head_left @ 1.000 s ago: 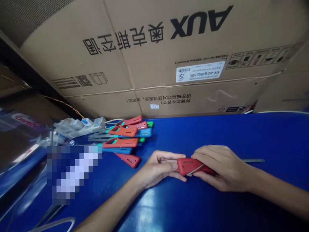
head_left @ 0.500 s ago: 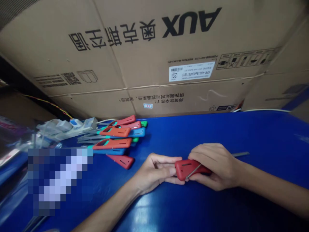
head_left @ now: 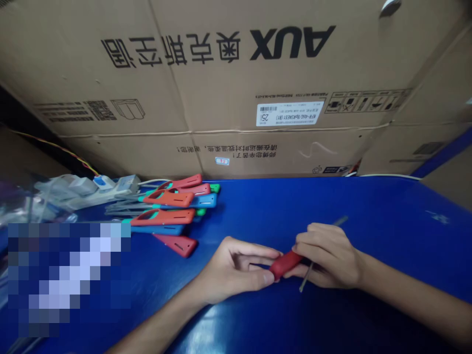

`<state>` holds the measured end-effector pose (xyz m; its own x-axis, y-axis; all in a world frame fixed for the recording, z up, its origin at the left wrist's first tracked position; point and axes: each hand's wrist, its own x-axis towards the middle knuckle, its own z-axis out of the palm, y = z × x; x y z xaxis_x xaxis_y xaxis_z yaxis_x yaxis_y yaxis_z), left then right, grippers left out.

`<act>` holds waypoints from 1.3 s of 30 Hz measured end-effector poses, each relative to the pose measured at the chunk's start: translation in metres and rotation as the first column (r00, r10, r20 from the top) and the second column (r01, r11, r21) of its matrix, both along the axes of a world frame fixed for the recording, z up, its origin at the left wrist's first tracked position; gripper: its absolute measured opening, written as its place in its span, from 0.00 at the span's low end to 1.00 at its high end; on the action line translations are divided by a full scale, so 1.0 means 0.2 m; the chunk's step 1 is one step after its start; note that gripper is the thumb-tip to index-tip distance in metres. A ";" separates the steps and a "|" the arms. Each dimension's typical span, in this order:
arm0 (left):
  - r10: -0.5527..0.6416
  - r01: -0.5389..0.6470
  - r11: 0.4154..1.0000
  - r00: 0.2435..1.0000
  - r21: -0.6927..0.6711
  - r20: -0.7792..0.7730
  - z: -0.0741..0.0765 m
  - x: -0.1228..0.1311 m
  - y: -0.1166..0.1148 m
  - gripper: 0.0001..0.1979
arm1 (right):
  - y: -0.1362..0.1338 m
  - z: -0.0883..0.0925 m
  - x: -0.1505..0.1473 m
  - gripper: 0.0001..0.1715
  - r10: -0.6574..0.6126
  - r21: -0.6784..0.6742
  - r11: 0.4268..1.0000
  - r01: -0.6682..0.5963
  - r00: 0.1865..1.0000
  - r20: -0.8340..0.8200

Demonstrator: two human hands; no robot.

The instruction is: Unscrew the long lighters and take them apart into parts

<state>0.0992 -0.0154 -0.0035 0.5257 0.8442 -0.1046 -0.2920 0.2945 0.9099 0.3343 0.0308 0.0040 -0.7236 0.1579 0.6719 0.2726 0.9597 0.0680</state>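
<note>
A red long-necked lighter (head_left: 286, 264) is held between both hands above the blue table; its handle end points left and towards me. My left hand (head_left: 236, 273) pinches that end between thumb and fingers. My right hand (head_left: 328, 255) is closed round the rest of the lighter, hiding its middle. Beyond the right knuckles a grey metal strip (head_left: 340, 221) sticks out, seemingly the lighter's neck. A thin metal rod (head_left: 306, 279) also pokes out below the right fingers, slanting down; its other end is hidden in the hand.
Several red, orange, blue and green lighters (head_left: 171, 217) lie heaped on the blue table (head_left: 236, 211), left of my hands. Behind them are a power strip (head_left: 99, 195) and plugs. A big cardboard box (head_left: 221, 108) stands along the back. Part of the left side is pixelated.
The red lighter has turned, from its slotted face showing to a narrower side, and now slants. The thin rod has swung off the handle to point down towards me. The view has shifted slightly.
</note>
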 end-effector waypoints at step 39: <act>0.079 -0.091 0.980 0.994 -0.175 -0.080 0.01 0.13 -0.01 0.22 | -0.23 0.06 -0.10 0.19 -0.360 -0.943 -0.272 -0.191 0.929 -0.085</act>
<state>0.1244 -0.0178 -0.0016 0.4385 0.8499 -0.2922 -0.2585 0.4307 0.8647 0.3150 -0.0161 0.0160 -0.4900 0.8171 -0.3038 0.0911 -0.2986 -0.9500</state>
